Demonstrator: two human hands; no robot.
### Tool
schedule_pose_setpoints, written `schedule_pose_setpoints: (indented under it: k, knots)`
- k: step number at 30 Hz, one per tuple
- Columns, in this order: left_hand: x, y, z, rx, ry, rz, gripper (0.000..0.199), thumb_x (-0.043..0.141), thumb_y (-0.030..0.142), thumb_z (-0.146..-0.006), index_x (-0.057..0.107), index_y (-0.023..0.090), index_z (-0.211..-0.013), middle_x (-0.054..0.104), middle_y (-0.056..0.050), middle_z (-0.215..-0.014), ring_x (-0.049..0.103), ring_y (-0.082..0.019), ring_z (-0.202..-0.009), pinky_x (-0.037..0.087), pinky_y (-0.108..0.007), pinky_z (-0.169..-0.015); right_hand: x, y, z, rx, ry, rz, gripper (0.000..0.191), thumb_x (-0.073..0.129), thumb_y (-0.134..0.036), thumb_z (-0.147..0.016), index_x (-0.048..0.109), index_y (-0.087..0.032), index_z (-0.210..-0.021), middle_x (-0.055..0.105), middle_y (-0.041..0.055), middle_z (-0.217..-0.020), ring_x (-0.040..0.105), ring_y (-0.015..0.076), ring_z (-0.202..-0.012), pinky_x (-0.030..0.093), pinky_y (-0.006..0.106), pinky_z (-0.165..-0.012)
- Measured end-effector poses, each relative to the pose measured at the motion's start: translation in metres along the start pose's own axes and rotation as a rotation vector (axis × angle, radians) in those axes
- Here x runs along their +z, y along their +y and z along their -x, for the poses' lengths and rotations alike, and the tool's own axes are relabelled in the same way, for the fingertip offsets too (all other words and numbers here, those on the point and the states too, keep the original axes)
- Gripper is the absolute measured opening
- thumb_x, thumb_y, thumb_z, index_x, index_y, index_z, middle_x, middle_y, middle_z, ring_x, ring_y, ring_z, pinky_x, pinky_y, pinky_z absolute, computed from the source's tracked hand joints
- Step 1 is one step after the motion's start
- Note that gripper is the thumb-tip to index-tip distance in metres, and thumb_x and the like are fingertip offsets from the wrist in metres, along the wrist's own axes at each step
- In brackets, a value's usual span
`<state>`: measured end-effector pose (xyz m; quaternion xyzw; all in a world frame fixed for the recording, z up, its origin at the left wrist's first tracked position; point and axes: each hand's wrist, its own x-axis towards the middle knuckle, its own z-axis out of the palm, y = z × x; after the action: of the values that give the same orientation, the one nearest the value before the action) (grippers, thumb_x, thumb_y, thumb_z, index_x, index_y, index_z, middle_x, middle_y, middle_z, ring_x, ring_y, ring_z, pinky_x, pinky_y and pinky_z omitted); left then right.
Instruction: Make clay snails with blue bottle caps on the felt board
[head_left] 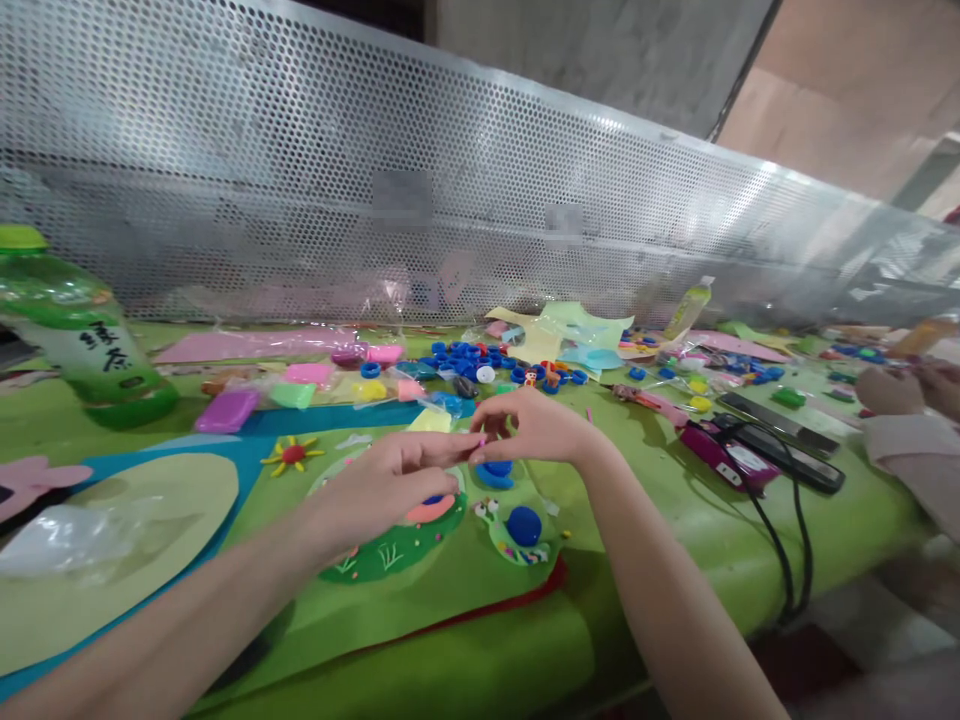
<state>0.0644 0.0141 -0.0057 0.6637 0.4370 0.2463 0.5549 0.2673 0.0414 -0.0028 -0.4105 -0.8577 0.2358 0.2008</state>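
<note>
My left hand reaches over the green sheet, its index finger stretched out and thumb apart. Its fingertip meets the curled fingers of my right hand, where a tiny bit of pink clay shows by the right thumb. Under my left hand lies a dark green clay picture with grass marks, partly hidden. To its right is a clay snail with a blue shell and stalk eyes. A blue clay form sits below my right hand. A red and yellow clay sun is at the left.
Bags of coloured clay and several blue caps lie behind the sheet. A green tea bottle stands at left. At right are a magenta box and black cable; another person's hands are beyond. A perforated metal panel closes the back.
</note>
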Motion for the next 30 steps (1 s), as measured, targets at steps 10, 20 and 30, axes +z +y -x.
schedule_pose_setpoints:
  k: [10, 20, 30]
  knots:
    - [0.006, 0.010, 0.009, 0.065, 0.043, -0.403, 0.045, 0.052, 0.028, -0.071, 0.056, 0.032, -0.115, 0.070, 0.001, -0.087, 0.059, -0.013, -0.062, 0.041, -0.019, -0.051, 0.001, -0.011, -0.002, 0.026, -0.144, -0.001, 0.027, 0.060, -0.043, -0.074, 0.062, -0.018, -0.084, 0.061, 0.0006, -0.078, 0.053, 0.0135, -0.068, 0.038, 0.024, -0.060]
    - [0.003, 0.006, 0.009, 0.038, 0.058, -0.395, 0.041, 0.049, 0.033, -0.075, 0.055, 0.035, -0.116, 0.068, 0.002, -0.079, 0.043, -0.008, -0.043, 0.028, -0.019, -0.039, 0.001, -0.010, -0.001, 0.043, -0.149, -0.003, 0.025, 0.059, -0.040, -0.075, 0.062, -0.018, -0.087, 0.062, 0.0014, -0.081, 0.055, 0.0151, -0.071, 0.039, 0.026, -0.062]
    - [-0.001, 0.003, 0.002, 0.027, -0.035, -0.076, 0.038, 0.052, 0.024, -0.075, 0.058, 0.036, -0.111, 0.064, 0.005, -0.110, 0.055, -0.017, -0.106, 0.041, -0.026, -0.089, -0.004, -0.009, 0.001, 0.043, -0.124, -0.007, 0.031, 0.059, -0.045, -0.075, 0.062, -0.017, -0.090, 0.061, 0.0019, -0.079, 0.053, 0.0134, -0.067, 0.039, 0.024, -0.058]
